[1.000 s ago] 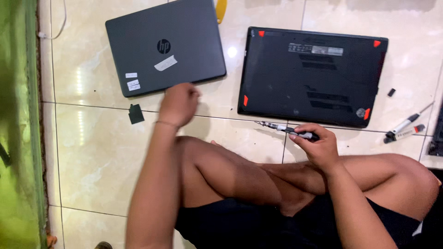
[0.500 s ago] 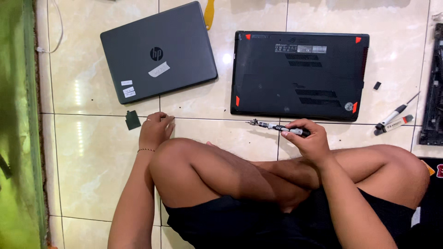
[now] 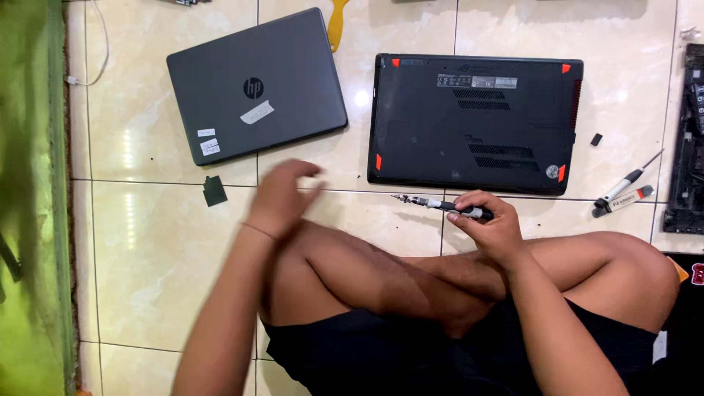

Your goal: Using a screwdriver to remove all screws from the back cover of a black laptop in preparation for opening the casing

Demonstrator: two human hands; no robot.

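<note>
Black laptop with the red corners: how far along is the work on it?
Done: the black laptop lies bottom up on the tiles, closed. In hand: the right hand holds a screwdriver, tip off the case; the left hand, blurred, holds nothing. Left: the bottom cover is still on; whether screws are out is too small to tell.

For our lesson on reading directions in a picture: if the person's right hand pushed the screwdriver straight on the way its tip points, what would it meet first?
The right hand holds the screwdriver with its tip pointing towards the left hand. Bare floor tile lies along that line, so the blurred left hand probably comes first, though its height above the floor is unclear.
</note>
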